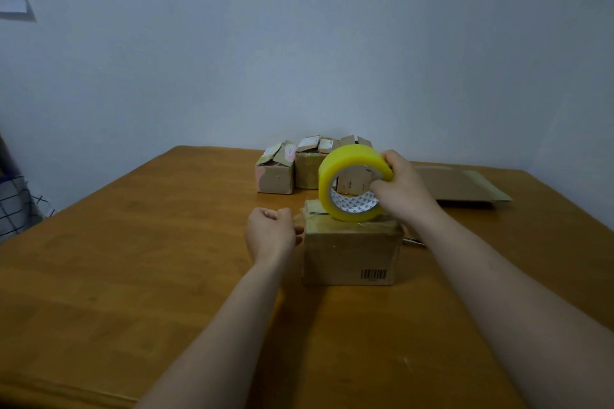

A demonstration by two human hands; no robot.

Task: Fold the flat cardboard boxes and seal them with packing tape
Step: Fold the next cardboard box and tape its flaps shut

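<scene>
Sealing the centre-frame box [350, 252], seemingly midway through; folded boxes [275, 176] standing at upper centre, flat cardboard [461, 186] at right yet to fold. Gripping the yellow tape roll [352, 156] with the right hand [403, 189], just over the box top. Curling the left hand [270, 229] beside the box's left edge; impossible to tell whether pinching tape.

One roll of yellow packing tape [352, 158]. One folded cardboard box [349, 254] near, at least three more folded boxes [275, 178] far. One flat cardboard sheet [461, 186] far right.
</scene>
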